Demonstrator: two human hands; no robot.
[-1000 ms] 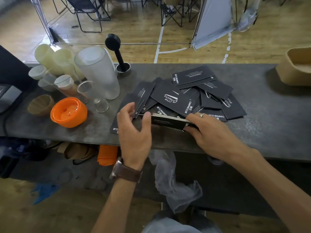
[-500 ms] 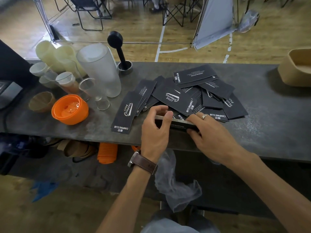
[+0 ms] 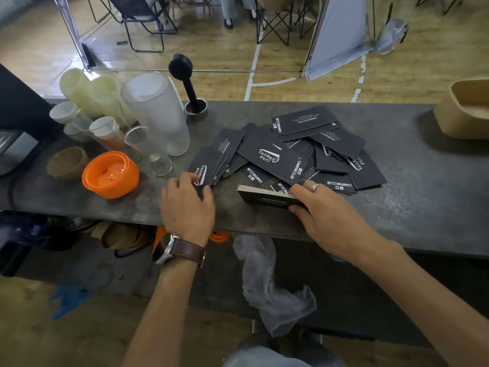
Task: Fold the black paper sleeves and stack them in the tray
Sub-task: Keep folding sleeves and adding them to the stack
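Observation:
Several flat black paper sleeves [image 3: 296, 154] with white print lie scattered on the grey counter [image 3: 423, 197]. My right hand [image 3: 325, 215] grips a thick stack of sleeves [image 3: 262, 198] by its right end, just above the counter near the front edge. My left hand [image 3: 189, 205] reaches to the left and its fingers curl over the near end of a single sleeve [image 3: 205, 168] lying flat. A tan tray [image 3: 460, 115] stands at the far right, apart from both hands.
To the left stand an orange lid [image 3: 111, 174], a frosted tall cup [image 3: 156, 112], clear glasses [image 3: 148, 149], yellowish cups [image 3: 79, 88] and a brown paper cup [image 3: 67, 162]. A black tamper [image 3: 189, 86] stands behind. A plastic bag [image 3: 267, 282] hangs below the counter's front edge.
My left hand left the stack and moved left onto a single sleeve lying on the counter. My right hand still holds the stack, now alone.

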